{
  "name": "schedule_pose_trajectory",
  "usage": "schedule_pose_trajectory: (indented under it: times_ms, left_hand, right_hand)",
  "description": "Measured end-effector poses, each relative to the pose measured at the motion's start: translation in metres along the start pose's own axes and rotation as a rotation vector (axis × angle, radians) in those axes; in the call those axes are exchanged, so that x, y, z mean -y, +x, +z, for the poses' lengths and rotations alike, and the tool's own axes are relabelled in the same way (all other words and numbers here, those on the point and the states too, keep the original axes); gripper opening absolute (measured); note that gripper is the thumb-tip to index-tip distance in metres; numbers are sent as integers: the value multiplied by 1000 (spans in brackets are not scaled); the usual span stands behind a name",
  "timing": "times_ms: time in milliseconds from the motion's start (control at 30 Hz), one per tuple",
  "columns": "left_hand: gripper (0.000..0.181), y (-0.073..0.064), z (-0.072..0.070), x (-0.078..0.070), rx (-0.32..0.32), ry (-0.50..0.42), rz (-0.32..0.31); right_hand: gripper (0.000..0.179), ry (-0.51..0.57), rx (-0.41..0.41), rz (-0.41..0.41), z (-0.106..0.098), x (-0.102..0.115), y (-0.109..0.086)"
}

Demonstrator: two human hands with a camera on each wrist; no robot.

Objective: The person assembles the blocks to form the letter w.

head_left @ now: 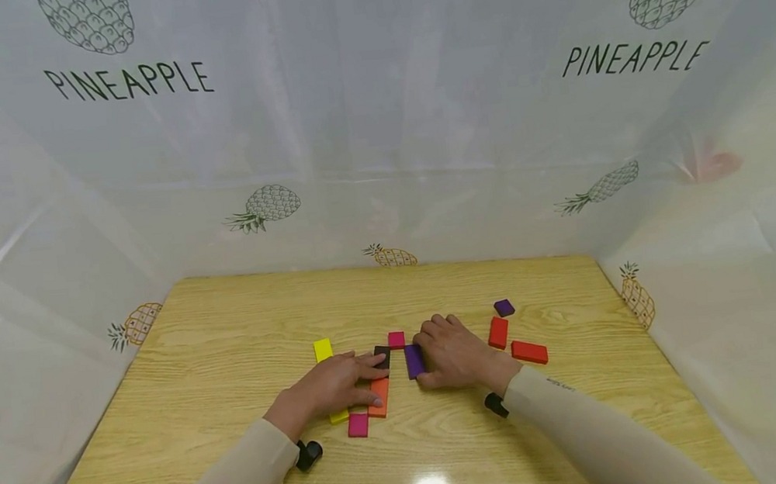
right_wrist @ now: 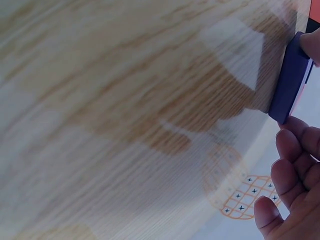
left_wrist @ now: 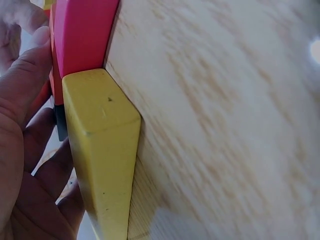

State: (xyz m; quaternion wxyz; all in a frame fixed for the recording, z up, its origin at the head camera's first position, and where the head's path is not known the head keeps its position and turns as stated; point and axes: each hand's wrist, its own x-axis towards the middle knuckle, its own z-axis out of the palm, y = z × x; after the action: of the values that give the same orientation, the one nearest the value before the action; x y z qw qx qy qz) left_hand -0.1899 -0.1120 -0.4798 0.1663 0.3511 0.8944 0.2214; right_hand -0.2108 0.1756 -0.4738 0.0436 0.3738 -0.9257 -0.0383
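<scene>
My right hand (head_left: 456, 352) pinches a purple block (head_left: 414, 362) lengthwise, thumb at the near end and index finger at the far end. The right wrist view shows the same purple block (right_wrist: 290, 77) low over or on the tabletop. My left hand (head_left: 338, 383) lies with its fingers extended across a black block (head_left: 383, 358) and its thumb on an orange block (head_left: 379, 399). Partly under that hand runs a yellow piece (head_left: 323, 349). A pink block (head_left: 358, 426) touches the yellow block (left_wrist: 102, 145). Another pink block (head_left: 397, 340) sits beside the black one's far end.
To the right of my right hand lie two red blocks, one slanted (head_left: 498, 333) and one crosswise (head_left: 530, 352), with a small purple block (head_left: 504, 308) behind them. A translucent pineapple-print curtain (head_left: 376, 118) encloses the wooden table (head_left: 261, 309) at the back and sides.
</scene>
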Motion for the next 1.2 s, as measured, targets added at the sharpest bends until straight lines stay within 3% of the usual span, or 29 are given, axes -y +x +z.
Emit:
schedule_pose_trajectory:
  times_ms: [867, 1200]
  left_hand:
    - [59, -2, 5, -1, -7, 17, -9]
    - [60, 0, 2, -3, -3, 29, -3]
  right_hand:
    - [67, 32, -29, 10, 1, -3, -7]
    - [58, 101, -91, 77, -9, -29, -29]
